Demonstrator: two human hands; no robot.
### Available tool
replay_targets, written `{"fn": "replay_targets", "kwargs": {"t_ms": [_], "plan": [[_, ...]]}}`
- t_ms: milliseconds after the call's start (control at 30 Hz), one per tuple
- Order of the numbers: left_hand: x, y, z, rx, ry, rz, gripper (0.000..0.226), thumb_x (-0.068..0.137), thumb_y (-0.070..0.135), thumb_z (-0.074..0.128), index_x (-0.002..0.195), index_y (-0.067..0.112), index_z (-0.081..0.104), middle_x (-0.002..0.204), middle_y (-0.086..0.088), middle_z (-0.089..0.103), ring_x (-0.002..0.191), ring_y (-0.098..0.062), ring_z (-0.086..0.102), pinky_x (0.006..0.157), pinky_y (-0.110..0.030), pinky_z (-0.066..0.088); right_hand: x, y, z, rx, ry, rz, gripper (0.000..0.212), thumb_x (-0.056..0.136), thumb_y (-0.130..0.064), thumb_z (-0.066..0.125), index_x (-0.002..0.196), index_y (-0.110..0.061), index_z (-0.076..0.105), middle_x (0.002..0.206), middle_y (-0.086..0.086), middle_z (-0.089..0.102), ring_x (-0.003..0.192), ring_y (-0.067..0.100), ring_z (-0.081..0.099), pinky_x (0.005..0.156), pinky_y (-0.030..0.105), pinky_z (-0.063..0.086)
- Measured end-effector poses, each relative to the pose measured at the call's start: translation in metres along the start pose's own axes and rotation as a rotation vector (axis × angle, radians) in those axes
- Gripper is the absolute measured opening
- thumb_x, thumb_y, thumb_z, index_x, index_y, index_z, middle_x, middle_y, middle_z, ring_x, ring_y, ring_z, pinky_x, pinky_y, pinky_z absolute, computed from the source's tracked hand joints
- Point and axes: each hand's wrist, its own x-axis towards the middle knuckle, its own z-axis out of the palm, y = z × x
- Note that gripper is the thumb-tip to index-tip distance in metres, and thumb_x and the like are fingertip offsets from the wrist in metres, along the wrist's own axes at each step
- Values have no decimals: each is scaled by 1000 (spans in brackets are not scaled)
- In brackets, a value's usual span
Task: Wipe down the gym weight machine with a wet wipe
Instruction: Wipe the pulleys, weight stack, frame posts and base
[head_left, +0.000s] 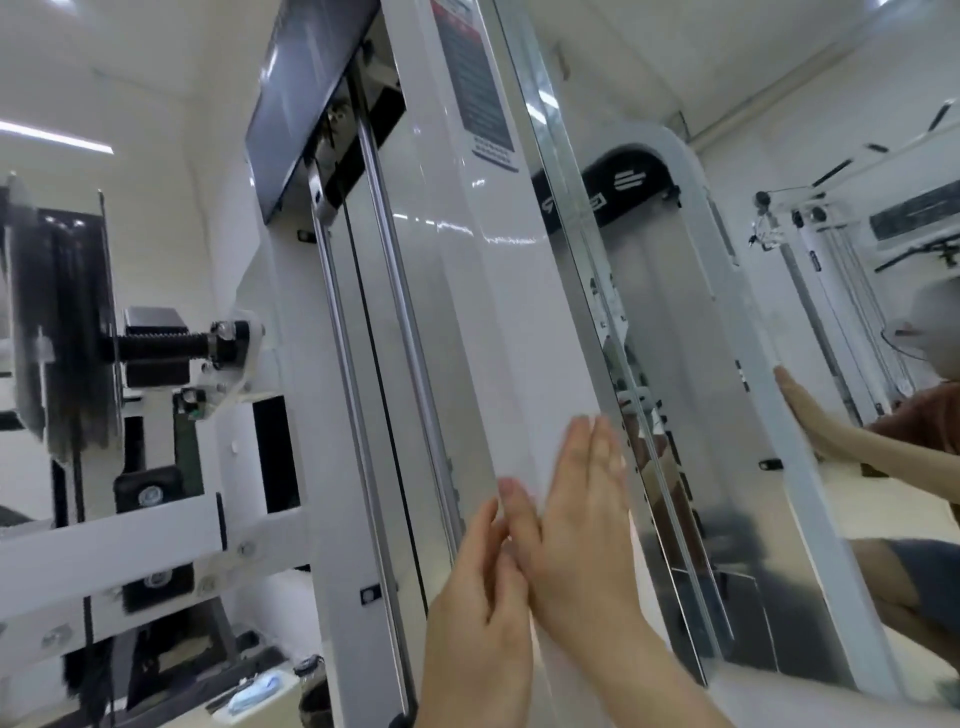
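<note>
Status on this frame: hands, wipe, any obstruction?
Right hand flat, pressing wet wipe on the machine's white upright panel. Left hand beside it at the wipe's lower edge, grip unclear. Nothing blocking the panel above.

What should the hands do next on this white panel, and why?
Probably slide both hands upward. The right hand and left hand lie flat on the machine's white panel, with what looks like a pale wipe under the fingers, low on the panel; a long stretch of it rises above them beside the mirror.
</note>
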Motion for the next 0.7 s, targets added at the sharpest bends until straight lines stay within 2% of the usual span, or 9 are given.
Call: {"fn": "replay_targets", "kwargs": {"t_ms": [100,233,300,367,467,500,567,633,700], "plan": [[28,17,-11,28,26,158,50,98,11,51,139,39,46,125,32,56,114,20,49,87,2,38,69,-40,-7,-31,14,-107,77,101,-52,27,154,-10,-9,163,12,-9,150,23,-12,118,29,-10],[59,30,-14,7,45,321,34,98,17,53,123,39,58,120,24,62,115,10,54,93,-7,43,80,-42,-17,-24,-53,-157,71,102,-50,23,155,-17,-10,164,2,-12,149,13,-16,116,23,-12],[75,32,-14,-122,28,276,32,96,14,57,116,39,59,113,20,67,109,6,60,89,-10,48,67,-33,-18,3,-62,-113,75,97,-63,14,155,-22,-11,163,-5,-14,145,3,-18,115,20,-13],[99,35,-17,-230,1,198,30,93,12,63,109,37,57,107,13,71,96,-3,68,79,-21,55,76,-36,-17,-2,-44,-13,91,85,-77,7,154,-22,-13,164,-3,-14,147,6,-16,117,23,-10],[139,54,-23,-313,20,123,26,80,38,73,100,32,58,82,-8,73,70,-19,65,71,-38,48,129,-65,-16,31,-38,42,96,88,-76,21,155,-16,-12,164,6,-13,150,17,-11,121,29,-7],[150,62,-23,-323,13,99,29,80,41,73,102,28,58,78,-9,71,68,-19,62,70,-38,47,144,-73,-17,45,-26,19,92,91,-72,23,155,-15,-11,164,5,-12,150,15,-13,120,28,-9],[168,77,-25,-278,25,96,27,82,39,69,104,26,60,86,3,70,78,-13,65,74,-31,52,154,-77,-14,68,41,-45,85,94,-68,20,156,-16,-6,164,2,-10,149,9,-14,119,24,-11],[175,90,-30,-221,40,48,32,71,36,70,101,39,58,92,15,67,86,-4,64,75,-19,51,136,-69,-8,91,68,-24,76,98,-65,17,156,-21,-3,162,-2,-5,150,8,-9,121,28,-2],[175,96,-37,-153,93,-40,40,57,43,70,93,49,56,90,18,63,81,-4,60,71,-19,50,113,-64,-7,101,55,65,72,98,-67,19,154,-31,-7,162,-7,-7,151,10,-4,121,35,8]]}}
